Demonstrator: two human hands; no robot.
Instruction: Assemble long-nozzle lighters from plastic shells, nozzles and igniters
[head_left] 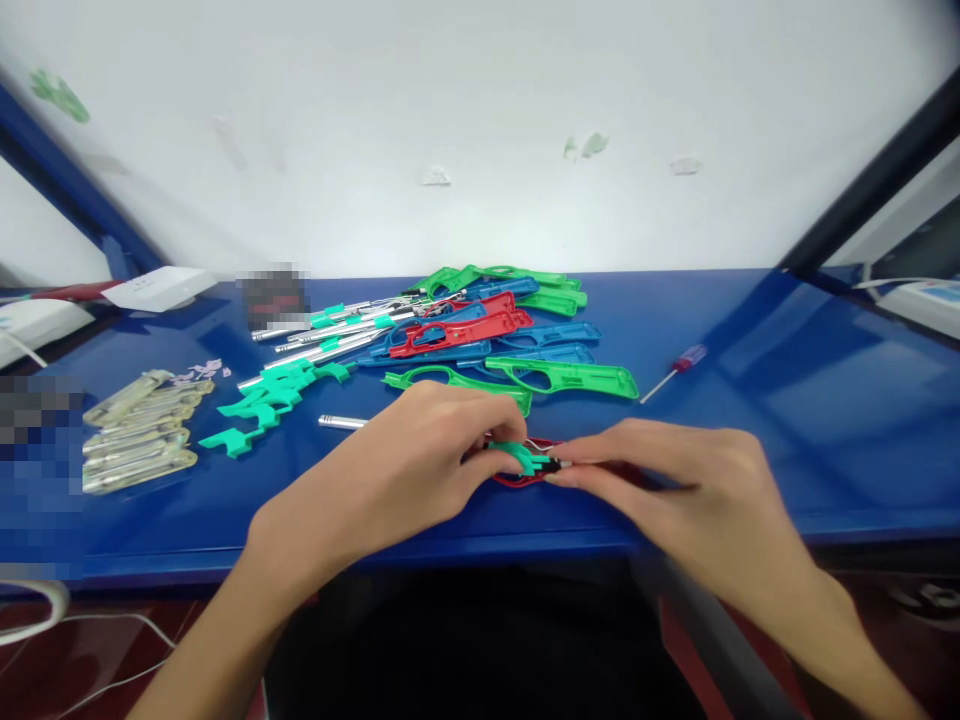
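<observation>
Close to the table's front edge, my left hand (pixel 427 450) is closed on a teal plastic piece (pixel 523 458). A silver metal tube (pixel 341 422) sticks out to the left behind that hand and looks like part of the same assembly. My right hand (pixel 667 470) pinches a small black part (pixel 553 465) at the right end of the teal piece, fingertips together. Under both hands lies a red plastic shell (pixel 517 482), mostly covered by the fingers. A thin pale wire loops above the teal piece.
Green shell halves (pixel 562 378), blue ones and red ones (pixel 465 328) are piled behind my hands. Silver tubes (pixel 337 345) and loose teal pieces (pixel 262 400) lie left of them, with clear plastic parts (pixel 146 430) farther left. A screwdriver (pixel 675 372) rests at right.
</observation>
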